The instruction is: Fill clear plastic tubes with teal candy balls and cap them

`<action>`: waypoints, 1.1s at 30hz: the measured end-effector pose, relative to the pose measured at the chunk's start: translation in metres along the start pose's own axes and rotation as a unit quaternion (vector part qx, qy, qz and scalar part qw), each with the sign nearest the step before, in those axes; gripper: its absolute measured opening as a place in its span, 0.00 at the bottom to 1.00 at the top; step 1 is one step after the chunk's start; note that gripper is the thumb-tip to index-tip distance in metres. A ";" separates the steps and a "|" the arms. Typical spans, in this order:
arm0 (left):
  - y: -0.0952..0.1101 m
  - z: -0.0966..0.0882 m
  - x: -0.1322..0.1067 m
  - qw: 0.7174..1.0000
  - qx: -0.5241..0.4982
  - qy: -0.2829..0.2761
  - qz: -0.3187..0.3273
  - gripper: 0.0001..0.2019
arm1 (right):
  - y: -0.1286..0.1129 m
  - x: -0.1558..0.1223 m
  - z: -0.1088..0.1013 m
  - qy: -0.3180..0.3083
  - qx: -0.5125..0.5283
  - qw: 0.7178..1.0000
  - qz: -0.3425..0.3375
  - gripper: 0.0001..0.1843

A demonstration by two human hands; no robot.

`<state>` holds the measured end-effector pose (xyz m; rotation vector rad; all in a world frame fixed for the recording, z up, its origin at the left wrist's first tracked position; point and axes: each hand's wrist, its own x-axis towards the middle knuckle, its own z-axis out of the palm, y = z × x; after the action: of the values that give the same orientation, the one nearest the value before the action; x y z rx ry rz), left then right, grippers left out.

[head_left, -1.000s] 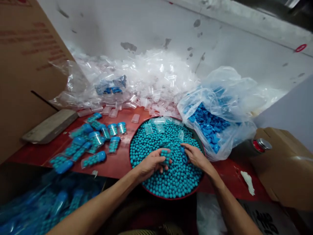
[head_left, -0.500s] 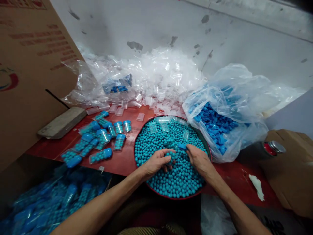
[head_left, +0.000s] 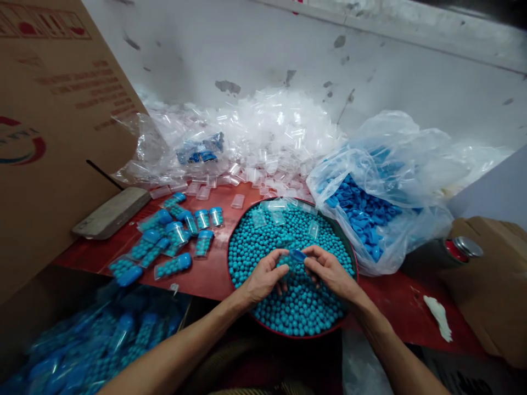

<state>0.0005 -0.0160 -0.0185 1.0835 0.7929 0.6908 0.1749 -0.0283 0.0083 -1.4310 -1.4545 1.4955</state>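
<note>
A round basin with a red rim [head_left: 229,262] is full of small turquoise balls [head_left: 298,315]. Over its middle, my left hand [head_left: 264,277] is closed around a small clear plastic container, mostly hidden by the fingers and hard to tell from the balls behind. My right hand [head_left: 332,274] pinches a blue cap [head_left: 297,255] at the container's mouth; whether it is seated I cannot tell. Several empty clear containers [head_left: 259,218] rest on the balls toward the basin's far side.
Filled, blue-capped containers [head_left: 174,265] lie on the red table [head_left: 206,277] at left, with more in a box [head_left: 123,334] below. Empty clear containers [head_left: 280,131] are heaped behind. A bag of blue caps [head_left: 362,211] sits at right, near a metal-lidded flask [head_left: 467,248].
My right hand has moved a little left, bringing the blue cap closer to the container in my left hand. The view has shifted slightly.
</note>
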 end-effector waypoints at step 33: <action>-0.001 0.000 -0.005 0.999 -0.016 -0.048 0.010 0.26 | 0.001 -0.019 0.017 0.164 -0.151 0.957 -0.184 0.09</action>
<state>-0.0023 -0.0205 -0.0181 1.0882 0.6867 0.6603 0.1640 -0.0514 0.0094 -1.4001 -1.6681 0.7916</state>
